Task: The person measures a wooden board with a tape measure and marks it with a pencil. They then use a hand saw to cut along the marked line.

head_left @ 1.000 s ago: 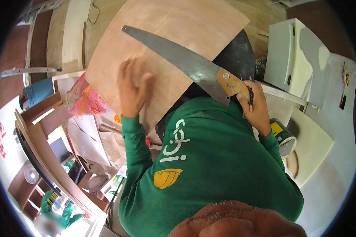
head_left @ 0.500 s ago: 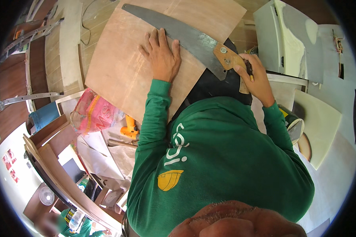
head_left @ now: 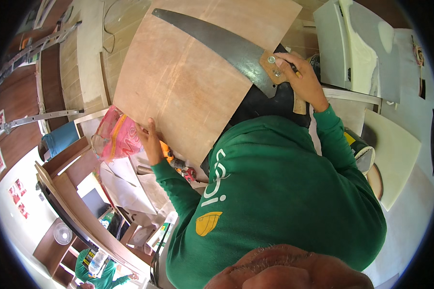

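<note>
A thin plywood sheet (head_left: 188, 82) lies across the upper middle, over dark fabric (head_left: 255, 106) at my waist. A handsaw (head_left: 212, 43) lies diagonally on it, its long grey blade pointing to the upper left. My right hand (head_left: 301, 79) is closed on its wooden handle (head_left: 267, 62), fingers near the screws. A small dark and yellow item shows by these fingers. My left hand (head_left: 149, 139) grips the sheet's lower left edge, beside a pink plastic bag (head_left: 115, 135). An orange power tool (head_left: 166, 151) lies just beyond that hand.
Aluminium ladders (head_left: 43, 115) and wooden shelving (head_left: 70, 178) stand at the left. A grey cabinet (head_left: 332, 58) is at upper right, with a bucket (head_left: 359, 154) and a pale panel (head_left: 395, 149) below it. A co-worker in green (head_left: 101, 269) is at lower left.
My left hand has moved from lying spread on the sheet beside the blade down to its left edge. My right hand's fingers have shifted forward on the saw handle.
</note>
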Demonstrator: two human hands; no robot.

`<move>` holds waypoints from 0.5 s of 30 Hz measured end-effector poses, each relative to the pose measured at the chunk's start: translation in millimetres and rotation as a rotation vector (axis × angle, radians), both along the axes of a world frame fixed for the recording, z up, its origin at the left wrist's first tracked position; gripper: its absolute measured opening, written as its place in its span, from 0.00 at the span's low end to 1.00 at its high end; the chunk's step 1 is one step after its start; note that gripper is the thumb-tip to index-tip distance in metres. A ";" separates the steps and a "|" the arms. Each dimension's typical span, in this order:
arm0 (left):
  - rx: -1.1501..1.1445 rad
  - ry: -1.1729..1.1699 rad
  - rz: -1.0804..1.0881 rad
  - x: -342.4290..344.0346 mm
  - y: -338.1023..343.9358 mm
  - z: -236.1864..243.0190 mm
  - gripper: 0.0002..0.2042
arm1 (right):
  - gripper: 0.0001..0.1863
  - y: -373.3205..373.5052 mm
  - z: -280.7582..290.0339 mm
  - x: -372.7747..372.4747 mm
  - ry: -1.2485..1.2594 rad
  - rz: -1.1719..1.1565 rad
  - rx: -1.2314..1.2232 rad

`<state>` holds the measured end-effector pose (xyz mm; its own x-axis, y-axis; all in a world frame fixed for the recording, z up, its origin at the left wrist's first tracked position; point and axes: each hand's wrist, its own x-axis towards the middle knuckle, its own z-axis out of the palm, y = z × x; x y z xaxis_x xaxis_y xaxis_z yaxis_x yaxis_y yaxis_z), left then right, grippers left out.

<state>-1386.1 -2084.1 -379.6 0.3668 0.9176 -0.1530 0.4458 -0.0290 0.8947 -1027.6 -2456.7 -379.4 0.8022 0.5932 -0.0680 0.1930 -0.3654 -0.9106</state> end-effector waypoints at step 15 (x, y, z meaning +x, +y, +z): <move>0.527 0.591 0.107 22.9 -44.1 16.4 0.44 | 0.18 -30.4 57.1 6.0 0.187 0.132 -0.054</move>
<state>-1363.2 -2128.2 -363.2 0.2660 0.9491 0.1688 0.8663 -0.3121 0.3900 -1021.6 -2487.0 -322.3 0.6886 0.6833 -0.2427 0.0721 -0.3976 -0.9147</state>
